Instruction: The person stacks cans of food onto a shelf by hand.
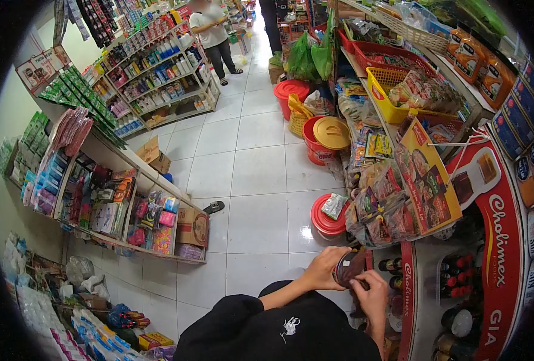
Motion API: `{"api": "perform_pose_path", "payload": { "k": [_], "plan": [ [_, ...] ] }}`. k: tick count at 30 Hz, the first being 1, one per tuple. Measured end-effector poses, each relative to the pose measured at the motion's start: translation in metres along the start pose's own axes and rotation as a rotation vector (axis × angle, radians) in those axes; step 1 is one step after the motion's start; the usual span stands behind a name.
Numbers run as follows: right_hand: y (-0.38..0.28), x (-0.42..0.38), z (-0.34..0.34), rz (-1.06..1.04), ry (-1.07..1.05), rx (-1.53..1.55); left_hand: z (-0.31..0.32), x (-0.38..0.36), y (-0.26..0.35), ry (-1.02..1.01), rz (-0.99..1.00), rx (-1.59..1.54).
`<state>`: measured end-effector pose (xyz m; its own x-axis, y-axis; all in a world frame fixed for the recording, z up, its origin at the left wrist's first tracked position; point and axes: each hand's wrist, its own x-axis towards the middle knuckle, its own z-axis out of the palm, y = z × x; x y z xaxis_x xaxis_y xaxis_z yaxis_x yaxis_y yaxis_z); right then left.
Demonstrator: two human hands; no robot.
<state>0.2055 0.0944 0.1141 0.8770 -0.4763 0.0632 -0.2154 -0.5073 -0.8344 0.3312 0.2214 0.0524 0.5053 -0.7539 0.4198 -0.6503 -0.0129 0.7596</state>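
Observation:
In front of the right-hand shelves, my left hand (327, 269) is wrapped round a dark round container (349, 268) that looks like a jar. My right hand (372, 292) touches its lower right side with bent fingers; whether the fingertips grip it is hard to tell. Just above the hands are hanging plastic packets (381, 210) and a red-lidded tub (329, 215) with a small packet on top. Dark bottles (393, 265) stand on the low shelf right of the hands.
A person (210, 36) stands at the back beside bottle shelves (158, 72). Red buckets (321, 141) line the aisle's right side. A low shelf unit (116, 240) and a cardboard box (193, 227) are at left. A sandal (214, 207) lies on the tiled floor (258, 171).

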Motion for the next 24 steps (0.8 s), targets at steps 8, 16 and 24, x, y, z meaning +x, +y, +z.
{"api": "perform_pose_path", "payload": {
  "k": [8,16,24],
  "plan": [
    [0.009,0.012,0.006,0.023,0.148,-0.095,0.01,-0.005,0.003,-0.039,0.034,-0.078],
    [0.007,0.001,-0.008,0.047,-0.176,0.05,0.004,-0.004,-0.001,-0.012,-0.003,0.006],
    [0.041,-0.01,-0.001,0.265,0.381,0.903,-0.003,0.011,0.018,0.1,-0.066,-0.03]
  ]
}}
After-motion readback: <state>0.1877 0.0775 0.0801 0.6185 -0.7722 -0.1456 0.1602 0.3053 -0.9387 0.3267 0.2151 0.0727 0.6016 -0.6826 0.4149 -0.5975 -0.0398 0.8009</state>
